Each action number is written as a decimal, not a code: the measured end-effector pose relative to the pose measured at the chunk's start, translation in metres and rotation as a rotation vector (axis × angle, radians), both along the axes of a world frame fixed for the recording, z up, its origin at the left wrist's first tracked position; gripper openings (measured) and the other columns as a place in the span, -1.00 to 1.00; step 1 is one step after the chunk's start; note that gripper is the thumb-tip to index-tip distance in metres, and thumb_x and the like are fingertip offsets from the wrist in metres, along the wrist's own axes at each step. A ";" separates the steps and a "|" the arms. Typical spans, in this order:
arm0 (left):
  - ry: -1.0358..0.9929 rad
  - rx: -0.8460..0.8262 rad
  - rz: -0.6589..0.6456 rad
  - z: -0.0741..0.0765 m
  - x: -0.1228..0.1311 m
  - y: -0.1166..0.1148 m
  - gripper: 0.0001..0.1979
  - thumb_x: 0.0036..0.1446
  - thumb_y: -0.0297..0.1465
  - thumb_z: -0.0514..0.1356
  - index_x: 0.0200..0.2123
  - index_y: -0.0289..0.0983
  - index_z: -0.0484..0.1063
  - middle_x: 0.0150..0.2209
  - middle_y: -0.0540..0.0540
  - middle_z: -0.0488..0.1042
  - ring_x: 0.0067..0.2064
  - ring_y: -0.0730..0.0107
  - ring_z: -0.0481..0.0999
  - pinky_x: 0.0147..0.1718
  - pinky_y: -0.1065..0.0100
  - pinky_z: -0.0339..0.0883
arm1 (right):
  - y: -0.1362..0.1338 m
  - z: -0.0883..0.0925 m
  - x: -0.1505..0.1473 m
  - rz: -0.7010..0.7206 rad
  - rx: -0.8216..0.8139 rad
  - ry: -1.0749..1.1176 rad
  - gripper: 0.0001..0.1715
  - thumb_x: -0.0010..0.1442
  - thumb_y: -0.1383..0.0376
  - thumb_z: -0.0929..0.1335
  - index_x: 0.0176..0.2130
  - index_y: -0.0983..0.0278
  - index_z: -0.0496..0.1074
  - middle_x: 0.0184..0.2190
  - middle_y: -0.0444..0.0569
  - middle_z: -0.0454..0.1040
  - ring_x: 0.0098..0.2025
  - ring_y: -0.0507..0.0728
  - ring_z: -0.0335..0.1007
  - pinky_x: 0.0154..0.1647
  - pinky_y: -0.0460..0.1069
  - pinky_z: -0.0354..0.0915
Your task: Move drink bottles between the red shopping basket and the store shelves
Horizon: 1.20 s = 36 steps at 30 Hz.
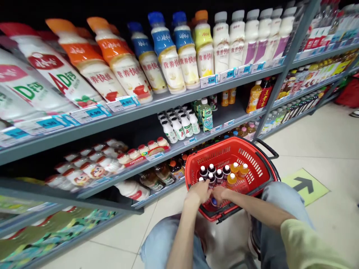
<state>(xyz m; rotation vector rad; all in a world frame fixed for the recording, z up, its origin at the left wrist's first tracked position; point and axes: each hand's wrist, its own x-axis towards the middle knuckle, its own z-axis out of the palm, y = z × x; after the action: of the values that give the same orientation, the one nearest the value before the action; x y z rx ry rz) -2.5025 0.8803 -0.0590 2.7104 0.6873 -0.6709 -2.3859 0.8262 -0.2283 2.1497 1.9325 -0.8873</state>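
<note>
A red plastic basket rests between my knees, in front of the shelves. Inside stand several dark bottles with white caps and a few orange bottles. My left hand reaches over the basket's near left part, its fingers bent at the dark bottles; what they hold, if anything, is hidden. Beside it, my right hand is lowered into the basket with curled fingers, right by a blue-capped item. Whether it grips that item is unclear.
Shelves with milk-drink bottles run along the left and front. Small white bottles stand on the middle shelf. The basket's black handle sticks out right. A green arrow sign lies on the floor.
</note>
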 end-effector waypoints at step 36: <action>-0.974 -0.358 0.294 -0.078 -0.012 -0.002 -0.23 -0.06 -0.29 0.47 0.20 -0.25 0.30 0.14 -0.26 0.44 0.17 0.04 0.45 0.19 0.03 0.30 | -0.029 0.178 0.092 -0.940 0.894 1.224 -0.77 -0.14 0.21 0.46 -0.50 0.26 0.38 -0.64 -0.24 0.24 -0.66 -0.07 0.04 -0.75 -0.16 -0.06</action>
<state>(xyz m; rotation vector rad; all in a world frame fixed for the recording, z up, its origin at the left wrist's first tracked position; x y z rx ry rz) -2.5142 0.8782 -0.1375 2.1429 0.5851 0.5349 -2.2934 0.7971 -0.0506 3.7758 1.6797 -2.2261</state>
